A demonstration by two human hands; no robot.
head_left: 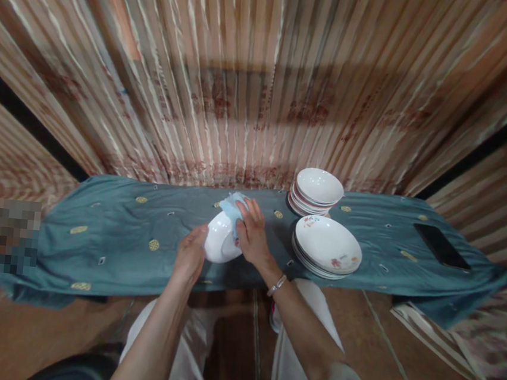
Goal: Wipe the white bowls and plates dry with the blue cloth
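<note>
A small white bowl (219,243) is held over the front half of the cloth-covered table, its glossy inside facing up. My left hand (190,254) grips its left rim between thumb and fingers. My right hand (253,232) is closed on a light blue cloth (233,205), pressed against the bowl's upper right edge. The fingers hide part of the cloth and rim. To the right of my right hand stands a stack of white plates (326,245) with floral decoration. Behind it is a stack of smaller white bowls (319,187) with reddish rims.
The table wears a blue-green cloth (118,237) with a yellow pineapple pattern. A black phone (442,246) lies near the right end. Pleated curtains (245,93) hang right behind the table, and dark poles (486,149) slant at both sides. My knees are under the front edge.
</note>
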